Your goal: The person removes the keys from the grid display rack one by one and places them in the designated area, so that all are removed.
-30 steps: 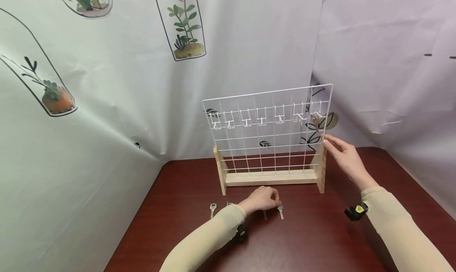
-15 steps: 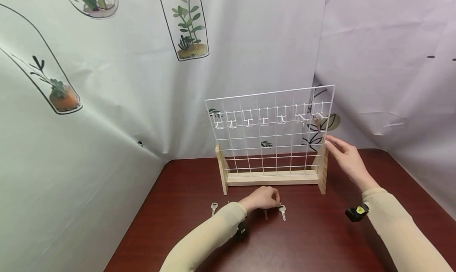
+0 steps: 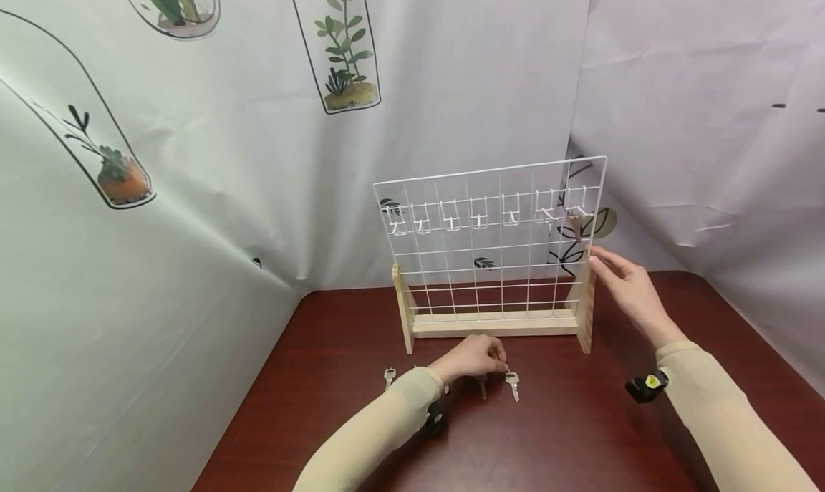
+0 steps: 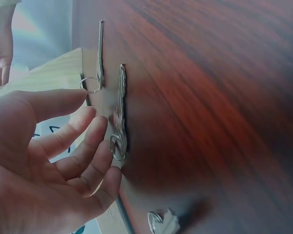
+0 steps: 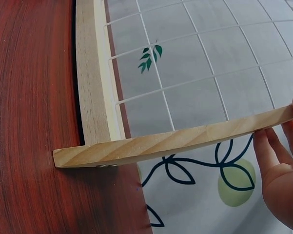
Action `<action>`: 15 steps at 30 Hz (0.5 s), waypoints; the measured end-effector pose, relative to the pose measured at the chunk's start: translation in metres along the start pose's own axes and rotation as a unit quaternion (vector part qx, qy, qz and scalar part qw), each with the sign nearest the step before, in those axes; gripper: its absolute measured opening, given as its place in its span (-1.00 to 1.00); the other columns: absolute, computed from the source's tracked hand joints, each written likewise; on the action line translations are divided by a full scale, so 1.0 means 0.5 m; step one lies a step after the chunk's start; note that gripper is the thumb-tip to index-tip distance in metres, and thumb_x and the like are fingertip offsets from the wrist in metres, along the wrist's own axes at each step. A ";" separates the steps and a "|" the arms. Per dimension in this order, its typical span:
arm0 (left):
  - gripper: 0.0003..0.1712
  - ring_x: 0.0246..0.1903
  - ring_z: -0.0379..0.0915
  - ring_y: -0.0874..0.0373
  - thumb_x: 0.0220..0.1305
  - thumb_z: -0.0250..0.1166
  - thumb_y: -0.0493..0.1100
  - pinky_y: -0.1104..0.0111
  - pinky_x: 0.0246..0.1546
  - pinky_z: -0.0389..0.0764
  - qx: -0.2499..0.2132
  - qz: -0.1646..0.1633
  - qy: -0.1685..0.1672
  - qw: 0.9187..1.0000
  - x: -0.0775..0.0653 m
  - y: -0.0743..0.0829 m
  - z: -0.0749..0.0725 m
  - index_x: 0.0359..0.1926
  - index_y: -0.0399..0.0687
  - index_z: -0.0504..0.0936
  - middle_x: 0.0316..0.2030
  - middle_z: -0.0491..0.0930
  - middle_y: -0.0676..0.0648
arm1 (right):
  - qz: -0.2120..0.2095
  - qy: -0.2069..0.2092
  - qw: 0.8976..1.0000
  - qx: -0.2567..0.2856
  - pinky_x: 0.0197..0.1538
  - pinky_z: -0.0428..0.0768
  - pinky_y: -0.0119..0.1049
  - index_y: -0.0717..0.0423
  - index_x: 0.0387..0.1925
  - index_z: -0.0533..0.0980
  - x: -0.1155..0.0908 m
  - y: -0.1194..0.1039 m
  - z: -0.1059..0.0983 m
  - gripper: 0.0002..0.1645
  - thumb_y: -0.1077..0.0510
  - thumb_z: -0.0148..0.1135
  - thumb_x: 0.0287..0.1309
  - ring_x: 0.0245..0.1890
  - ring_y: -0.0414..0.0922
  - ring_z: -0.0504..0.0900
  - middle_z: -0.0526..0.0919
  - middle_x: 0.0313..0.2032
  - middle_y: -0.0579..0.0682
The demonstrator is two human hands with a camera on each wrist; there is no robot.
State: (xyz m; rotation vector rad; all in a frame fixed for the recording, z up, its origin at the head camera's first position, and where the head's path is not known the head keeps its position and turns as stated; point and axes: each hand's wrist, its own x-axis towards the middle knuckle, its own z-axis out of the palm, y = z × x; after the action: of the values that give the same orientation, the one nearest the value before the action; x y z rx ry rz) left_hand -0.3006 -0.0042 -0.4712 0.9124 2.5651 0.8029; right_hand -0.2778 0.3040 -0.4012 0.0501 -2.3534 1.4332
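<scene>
In the head view, my left hand (image 3: 475, 357) is low over the table, its fingertips beside the ring of the rightmost loose key (image 3: 513, 386). The left wrist view shows the thumb at the ring of one key (image 4: 101, 53), apart from the index fingertip. A second key (image 4: 121, 102) lies beside the other fingers, which are loosely bent. My right hand (image 3: 628, 291) holds the right wooden upright (image 5: 185, 136) of a white wire grid rack (image 3: 496, 329) between thumb and fingers. One key (image 3: 575, 225) hangs from the rightmost hook.
More keys lie in a row, including one at the left (image 3: 389, 377); my left forearm partly covers the row. White hooks (image 3: 479, 222) line the upper grid. The dark red table (image 3: 548, 435) meets a printed cloth wall (image 3: 477, 76) behind the rack.
The head view has shifted slightly. My left hand has edged off the rightmost key, whose head now shows more fully. The right hand stays on the upright.
</scene>
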 end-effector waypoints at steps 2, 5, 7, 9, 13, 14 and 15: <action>-0.89 -0.74 0.43 0.32 0.23 0.43 -0.20 0.52 -0.65 0.49 -0.012 -0.001 0.003 1.000 0.001 -0.002 -0.001 -0.37 -0.04 0.63 -0.61 0.52 0.19 | 0.000 0.001 1.000 -0.001 0.33 0.27 0.27 0.12 0.46 0.32 0.001 0.001 0.000 -0.29 -0.19 0.06 0.48 0.40 0.22 0.26 0.34 0.38 0.29; -0.87 -0.74 0.45 0.29 0.24 0.43 -0.20 0.51 -0.67 0.49 -0.015 0.004 0.007 1.000 0.002 -0.002 -0.002 -0.37 -0.04 0.62 -0.62 0.51 0.19 | 0.002 0.002 1.000 -0.005 0.36 0.30 0.17 0.09 0.46 0.32 0.001 0.002 -0.001 -0.30 -0.19 0.06 0.48 0.39 0.19 0.28 0.35 0.38 0.27; -0.87 -0.75 0.46 0.28 0.24 0.43 -0.19 0.51 -0.67 0.49 -0.015 0.006 0.009 1.000 0.002 -0.003 -0.003 -0.37 -0.03 0.62 -0.62 0.51 0.19 | 0.002 0.003 1.000 -0.008 0.37 0.32 0.11 0.08 0.46 0.32 0.001 0.001 -0.001 -0.30 -0.19 0.06 0.48 0.38 0.17 0.29 0.36 0.38 0.26; -0.89 -0.73 0.46 0.29 0.26 0.41 -0.19 0.51 -0.65 0.50 -0.015 0.009 0.010 1.000 0.002 -0.003 -0.004 -0.36 -0.04 0.63 -0.61 0.51 0.19 | 0.000 0.003 1.000 -0.009 0.37 0.32 0.11 0.09 0.46 0.32 0.000 0.000 0.000 -0.30 -0.19 0.06 0.48 0.39 0.17 0.29 0.35 0.38 0.27; -0.93 -0.63 0.45 0.35 0.26 0.39 -0.20 0.53 -0.52 0.52 -0.020 0.022 0.015 0.999 0.004 -0.006 -0.008 -0.31 -0.08 0.65 -0.54 0.57 0.17 | -0.003 0.002 1.000 -0.009 0.37 0.35 -0.01 0.10 0.45 0.33 -0.002 -0.001 0.001 -0.30 -0.19 0.06 0.48 0.39 0.18 0.28 0.35 0.38 0.29; -0.93 -0.59 0.45 0.37 0.26 0.38 -0.20 0.54 -0.47 0.51 -0.020 0.026 0.018 0.999 0.004 -0.006 -0.010 -0.30 -0.09 0.65 -0.52 0.58 0.18 | -0.004 0.002 1.000 -0.009 0.36 0.37 -0.09 0.10 0.45 0.33 -0.002 0.000 0.002 -0.30 -0.18 0.06 0.48 0.39 0.18 0.29 0.36 0.37 0.29; -0.93 -0.55 0.44 0.38 0.26 0.38 -0.20 0.54 -0.43 0.49 -0.021 0.030 0.019 0.999 0.005 -0.007 -0.012 -0.29 -0.09 0.65 -0.51 0.60 0.17 | -0.003 0.002 1.000 -0.010 0.35 0.38 -0.16 0.10 0.45 0.33 -0.003 0.000 0.002 -0.30 -0.18 0.06 0.48 0.39 0.16 0.29 0.36 0.37 0.28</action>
State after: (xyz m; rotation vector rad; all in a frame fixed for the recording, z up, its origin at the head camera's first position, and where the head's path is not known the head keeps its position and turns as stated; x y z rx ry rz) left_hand -0.3068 -0.0074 -0.4689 0.9759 2.5545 0.8957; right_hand -0.2769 0.3030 -0.4018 0.0484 -2.3611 1.4054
